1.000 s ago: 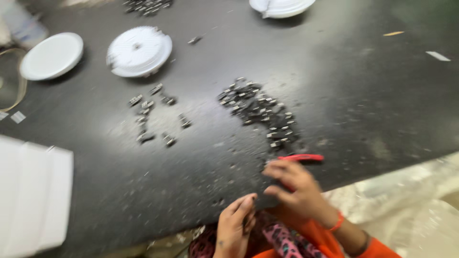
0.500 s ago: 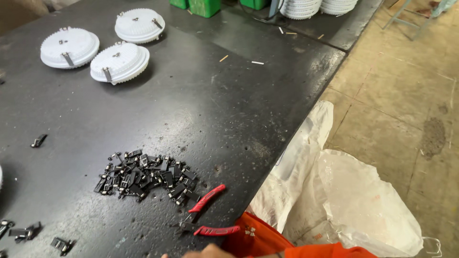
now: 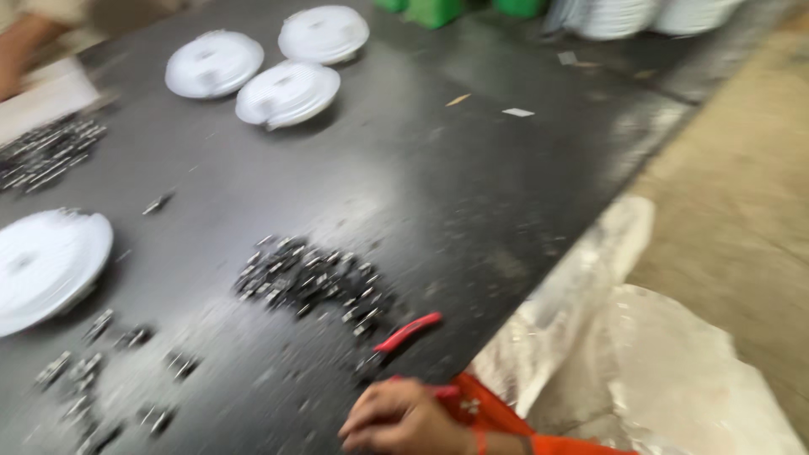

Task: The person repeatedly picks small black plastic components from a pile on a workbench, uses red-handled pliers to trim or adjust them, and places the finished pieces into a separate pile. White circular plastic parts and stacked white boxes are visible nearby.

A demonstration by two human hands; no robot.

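Note:
My right hand (image 3: 396, 417), with an orange band at the wrist, lies at the near edge of the black table (image 3: 472, 168). Its fingers curl over the lower handle of red-handled pliers (image 3: 409, 331). The other handle sticks up and to the right, and the pliers' tip points at a pile of small dark metal parts (image 3: 308, 278) just beyond the hand. My left hand is out of sight. The picture is blurred.
Three white round covers (image 3: 286, 93) lie at the far left, and another white cover (image 3: 42, 261) sits at the left edge. Loose metal clips (image 3: 93, 371) are scattered at lower left. A white sack (image 3: 666, 371) hangs off the table's right side. Another person's arm (image 3: 25, 42) shows at top left.
The view has swung back left and moved closer. My right hand has come further into view over the pliers' lower handle. The pliers stay beside the pile.

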